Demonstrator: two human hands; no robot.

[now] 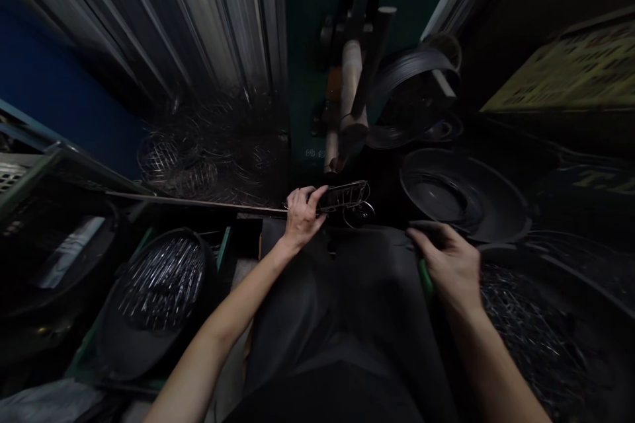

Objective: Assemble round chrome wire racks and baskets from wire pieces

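Note:
My left hand (301, 215) grips a small wire frame piece (347, 198) with looped wire ends, holding it at the base of an upright lever press (350, 86). My right hand (449, 261) rests on my right knee with the fingers curled around a green-handled tool (424, 277); only a short part of the handle shows. My lap in dark trousers (342, 317) fills the space between both arms.
A round black tub of straight metal rods (159, 284) sits at lower left. Finished wire baskets (178, 158) are piled at the back left. A black basin (461, 192) and a tub of wire pieces (526, 324) stand on the right. Coiled wire (411, 86) hangs behind.

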